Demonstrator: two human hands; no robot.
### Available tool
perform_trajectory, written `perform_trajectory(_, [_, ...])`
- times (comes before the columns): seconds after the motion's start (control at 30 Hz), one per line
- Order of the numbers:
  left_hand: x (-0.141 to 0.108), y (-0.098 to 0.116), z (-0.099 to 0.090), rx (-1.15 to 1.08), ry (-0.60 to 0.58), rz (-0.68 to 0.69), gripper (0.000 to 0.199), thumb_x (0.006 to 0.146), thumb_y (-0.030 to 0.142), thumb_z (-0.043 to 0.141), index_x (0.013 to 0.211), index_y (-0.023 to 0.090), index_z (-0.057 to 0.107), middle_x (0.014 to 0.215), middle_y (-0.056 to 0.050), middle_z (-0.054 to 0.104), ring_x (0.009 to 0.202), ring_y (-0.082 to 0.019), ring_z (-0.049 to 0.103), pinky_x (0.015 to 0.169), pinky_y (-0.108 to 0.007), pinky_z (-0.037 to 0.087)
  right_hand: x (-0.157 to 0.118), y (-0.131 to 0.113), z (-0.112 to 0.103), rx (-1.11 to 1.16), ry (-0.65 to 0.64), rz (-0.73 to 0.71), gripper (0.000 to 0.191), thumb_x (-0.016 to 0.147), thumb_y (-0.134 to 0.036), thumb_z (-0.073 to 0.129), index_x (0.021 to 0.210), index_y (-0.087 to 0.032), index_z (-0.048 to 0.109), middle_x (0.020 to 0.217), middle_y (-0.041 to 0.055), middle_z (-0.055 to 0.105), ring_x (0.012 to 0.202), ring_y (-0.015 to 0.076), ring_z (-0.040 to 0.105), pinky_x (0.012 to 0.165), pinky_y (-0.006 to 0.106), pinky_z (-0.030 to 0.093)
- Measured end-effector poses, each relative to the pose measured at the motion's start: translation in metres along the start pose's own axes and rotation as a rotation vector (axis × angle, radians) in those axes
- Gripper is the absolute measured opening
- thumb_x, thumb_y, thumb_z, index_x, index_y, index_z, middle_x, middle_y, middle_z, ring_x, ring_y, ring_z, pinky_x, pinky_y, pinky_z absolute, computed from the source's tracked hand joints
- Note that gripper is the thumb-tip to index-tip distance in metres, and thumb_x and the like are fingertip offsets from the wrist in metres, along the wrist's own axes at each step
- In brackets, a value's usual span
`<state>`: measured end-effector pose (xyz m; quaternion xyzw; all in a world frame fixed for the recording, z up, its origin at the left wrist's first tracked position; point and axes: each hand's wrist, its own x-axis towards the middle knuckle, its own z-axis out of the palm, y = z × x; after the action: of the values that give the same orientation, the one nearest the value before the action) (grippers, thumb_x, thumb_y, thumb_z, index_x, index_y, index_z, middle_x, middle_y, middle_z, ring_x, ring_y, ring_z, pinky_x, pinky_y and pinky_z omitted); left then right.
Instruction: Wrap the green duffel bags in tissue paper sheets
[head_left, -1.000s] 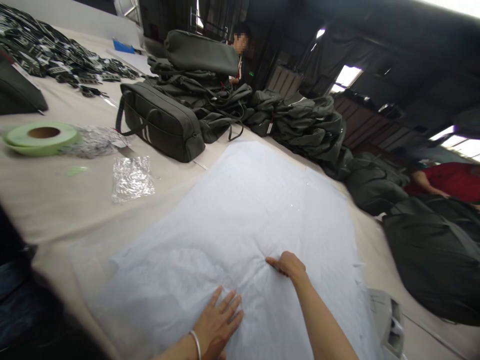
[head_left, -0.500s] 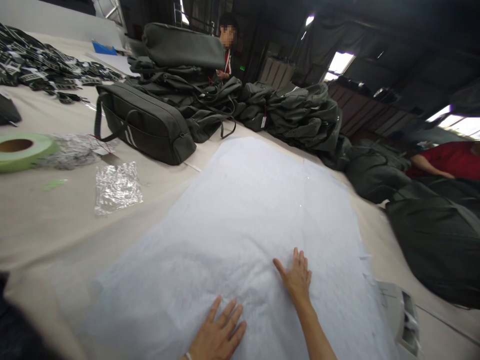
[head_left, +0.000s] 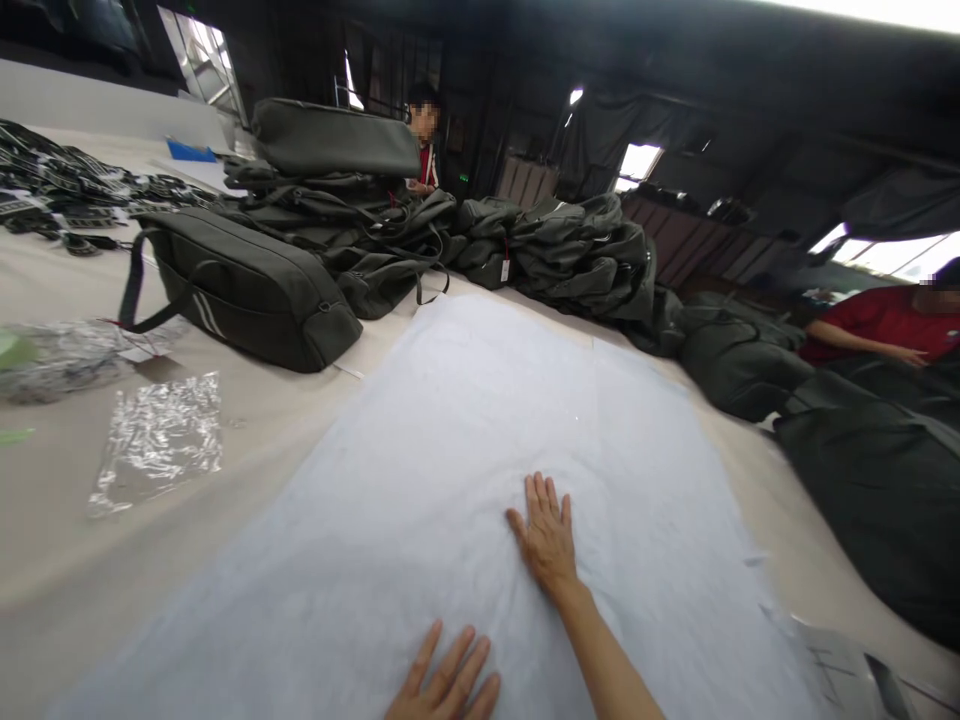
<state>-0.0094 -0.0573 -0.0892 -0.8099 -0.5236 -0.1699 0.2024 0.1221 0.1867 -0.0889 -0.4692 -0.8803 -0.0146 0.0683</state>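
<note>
A large pale bluish-white sheet (head_left: 450,430) lies spread over the cream table covering, with shallow wrinkles around the hands. My left hand (head_left: 448,680) rests palm down on it at the bottom of the view, fingers spread and holding nothing; the wrist is out of frame. Farther forward and to the right, my right hand (head_left: 546,530) presses flat on the same sheet, its thumb apart from the other fingers.
A dark green duffel bag (head_left: 247,290) stands at the left, before a heap of similar bags (head_left: 570,245). Crumpled clear plastic (head_left: 166,430) lies nearer. A dark bag (head_left: 877,490) lies at right, near a person in red (head_left: 877,320). Another person (head_left: 426,160) stands behind the heap.
My right hand has slid forward and left over the sheet, while the left stays flat near the bottom edge. The view has tilted, and the green tape roll has mostly left the frame.
</note>
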Motion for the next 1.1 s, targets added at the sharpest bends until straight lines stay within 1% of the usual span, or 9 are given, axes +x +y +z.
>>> perform_trajectory(0.1, [0.034,-0.016,0.017,-0.178,-0.193,-0.017,0.068,0.09,0.059,0.052,0.145,0.021,0.038,0.148,-0.011,0.042,0.136,-0.03,0.038,0.116,-0.054,0.02,0.049,0.017,-0.012,0.049,0.011,-0.014,0.063,0.096,-0.052,0.034,0.143,-0.012,0.039,0.151,0.0129,0.035,0.143,0.0285,0.024,0.117,0.054,0.012])
perform_trajectory(0.17, [0.057,-0.028,0.016,-0.345,-0.337,-0.078,0.088,0.082,0.073,0.05,0.148,0.018,0.031,0.152,-0.016,0.034,0.14,-0.035,0.03,0.112,-0.059,0.025,0.073,0.027,-0.028,0.084,0.027,0.015,0.063,0.095,-0.052,0.035,0.143,-0.01,0.039,0.151,0.0152,0.035,0.143,0.0301,0.024,0.117,0.056,0.01])
perform_trajectory(0.27, [0.073,-0.041,-0.002,-0.467,-0.438,-0.155,0.071,0.088,0.057,0.058,0.144,0.019,0.036,0.152,-0.014,0.035,0.142,-0.032,0.027,0.113,-0.059,0.023,0.075,0.036,-0.055,0.121,0.064,0.084,0.067,0.097,-0.049,0.031,0.148,-0.005,0.024,0.156,0.0184,0.022,0.146,0.0304,0.011,0.116,0.059,0.007])
perform_trajectory(0.33, [0.063,-0.045,-0.023,-0.556,-0.467,-0.149,0.056,0.092,0.043,0.059,0.14,0.019,0.043,0.149,-0.012,0.042,0.141,-0.028,0.031,0.114,-0.053,0.025,0.044,0.037,-0.075,0.157,0.062,0.036,0.063,0.098,-0.047,0.032,0.149,-0.01,0.023,0.157,0.0135,0.023,0.147,0.0247,0.011,0.119,0.053,0.008])
perform_trajectory(0.43, [0.025,-0.039,-0.062,-0.698,-0.508,-0.075,0.045,0.095,0.038,0.056,0.135,0.02,0.048,0.143,-0.008,0.05,0.136,-0.025,0.04,0.114,-0.045,0.03,-0.051,0.026,-0.104,0.328,0.091,-0.185,0.047,0.099,-0.036,0.04,0.142,-0.019,0.038,0.148,0.0095,0.043,0.141,0.0212,0.029,0.118,0.049,0.02])
perform_trajectory(0.57, [-0.027,-0.011,-0.102,-0.746,-0.593,0.063,0.066,0.087,0.045,0.066,0.142,0.021,0.039,0.148,-0.008,0.044,0.139,-0.027,0.034,0.116,-0.05,0.025,-0.205,-0.007,-0.125,0.507,0.051,-0.235,0.033,0.094,-0.018,0.051,0.125,-0.025,0.055,0.119,0.0053,0.064,0.118,0.0192,0.055,0.1,0.038,0.047])
perform_trajectory(0.67, [-0.044,0.008,-0.111,-0.692,-0.642,0.101,0.075,0.083,0.04,0.071,0.145,0.021,0.034,0.152,-0.01,0.037,0.142,-0.029,0.03,0.117,-0.053,0.021,-0.278,-0.037,-0.122,0.55,-0.037,-0.205,0.031,0.092,-0.014,0.051,0.121,-0.025,0.057,0.108,0.0048,0.066,0.104,0.0191,0.06,0.089,0.036,0.05])
perform_trajectory(0.77, [-0.045,0.017,-0.111,-0.649,-0.664,0.084,0.068,0.084,0.031,0.07,0.143,0.021,0.037,0.151,-0.01,0.038,0.141,-0.029,0.031,0.117,-0.053,0.02,-0.304,-0.058,-0.112,0.537,-0.046,-0.165,0.028,0.093,-0.012,0.048,0.116,-0.024,0.059,0.101,0.0046,0.066,0.094,0.0187,0.06,0.082,0.035,0.051])
perform_trajectory(1.1, [-0.043,0.032,-0.111,-0.627,-0.656,0.137,0.066,0.085,0.024,0.065,0.144,0.021,0.036,0.151,-0.01,0.039,0.141,-0.026,0.031,0.118,-0.053,0.016,-0.31,-0.07,-0.096,0.473,0.077,-0.133,0.026,0.091,-0.013,0.044,0.107,-0.025,0.061,0.095,0.0045,0.065,0.088,0.02,0.06,0.078,0.035,0.05])
